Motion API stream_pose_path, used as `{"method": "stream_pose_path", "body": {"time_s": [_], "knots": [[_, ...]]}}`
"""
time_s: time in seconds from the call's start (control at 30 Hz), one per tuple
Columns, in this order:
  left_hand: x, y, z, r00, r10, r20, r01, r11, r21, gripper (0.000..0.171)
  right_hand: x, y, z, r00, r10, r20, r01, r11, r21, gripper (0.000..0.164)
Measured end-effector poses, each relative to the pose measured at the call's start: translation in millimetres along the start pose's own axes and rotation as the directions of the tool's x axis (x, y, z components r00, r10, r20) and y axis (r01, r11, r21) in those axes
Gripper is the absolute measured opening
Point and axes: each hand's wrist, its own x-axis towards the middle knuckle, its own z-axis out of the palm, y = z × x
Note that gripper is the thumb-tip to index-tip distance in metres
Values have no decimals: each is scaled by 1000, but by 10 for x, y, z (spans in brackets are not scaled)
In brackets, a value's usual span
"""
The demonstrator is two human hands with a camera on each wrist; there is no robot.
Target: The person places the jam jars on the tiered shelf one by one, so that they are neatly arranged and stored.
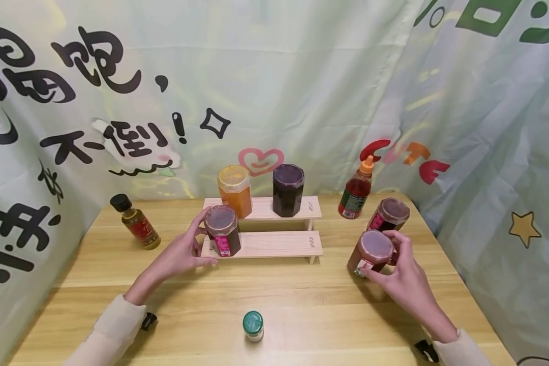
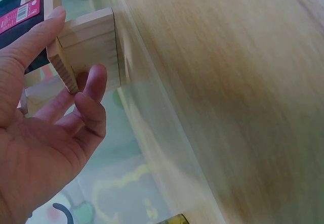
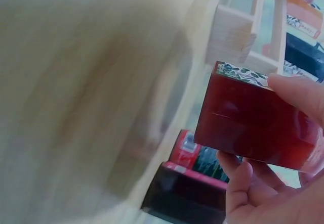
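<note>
Red-jam jar [image 1: 372,251] in right hand [image 1: 402,277], fingers and thumb grasping its sides; appears lifted off the surface [image 1: 306,310]. Lies right of the two-tier wooden shelf [image 1: 279,244], long axis near upright. Right hand nearer. Jar faceted, deep red, glossy; patterned label, pale lid. Left hand [image 1: 183,251] at shelf's left end, beside dark jam jar [image 1: 222,231]; cannot tell whether those fingers grip.
</note>
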Motion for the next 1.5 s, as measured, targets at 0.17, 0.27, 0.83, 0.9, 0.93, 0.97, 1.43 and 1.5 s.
{"method": "stream_pose_path", "body": {"time_s": [0.17,0.27,0.83,0.9,0.93,0.97,1.43,1.5], "knots": [[-12,-18,16,1000,9,0,-9,1000,-1,134,-6,-134,17,1000,-23,2,23,999,27,111],[-16,-21,11,1000,12,-2,-12,1000,-4,134,12,-220,40,1000,-28,7,28,998,65,111],[-2,13,5,1000,-15,5,15,1000,-8,137,218,-584,361,994,-81,70,66,978,199,111],[-7,14,1,1000,-14,5,15,1000,-2,137,241,-622,419,993,-85,77,67,976,209,109],[-9,13,1,1000,-16,3,16,1000,-3,137,253,-645,446,993,-91,81,71,973,218,109],[-10,13,2,1000,-15,1,15,1000,-3,137,269,-668,473,992,-97,85,75,971,227,108],[-9,25,-3,1000,1,-16,-1,1000,-5,137,422,-989,825,978,-141,150,81,933,350,104],[-13,23,0,1000,-2,-14,2,1000,-6,137,433,-1024,890,978,-142,154,78,930,360,104]]}}
